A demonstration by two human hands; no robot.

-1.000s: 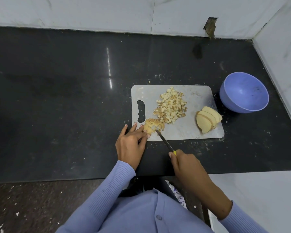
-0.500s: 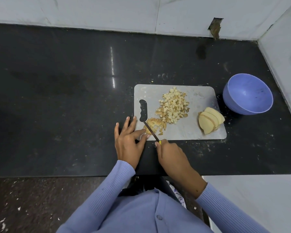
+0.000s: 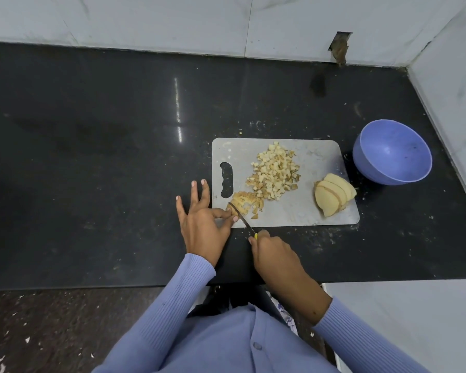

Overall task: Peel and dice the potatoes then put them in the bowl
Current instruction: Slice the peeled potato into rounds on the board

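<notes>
Right hand (image 3: 273, 251) grip clamped on yellow-handled steel knife (image 3: 241, 215), left hand (image 3: 202, 224) pinching half-cut potato strips (image 3: 244, 201); pale diced pile (image 3: 275, 170) done, peeled slices (image 3: 334, 195) left, blue plastic bowl (image 3: 392, 152) unfilled.

Right hand (image 3: 273, 251) holds knife (image 3: 241, 216) cutting potato piece (image 3: 244, 201) steadied by left hand (image 3: 202, 224).

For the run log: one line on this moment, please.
step: dicing | left hand: pinches potato strips | right hand: grips knife | bowl: empty
</notes>
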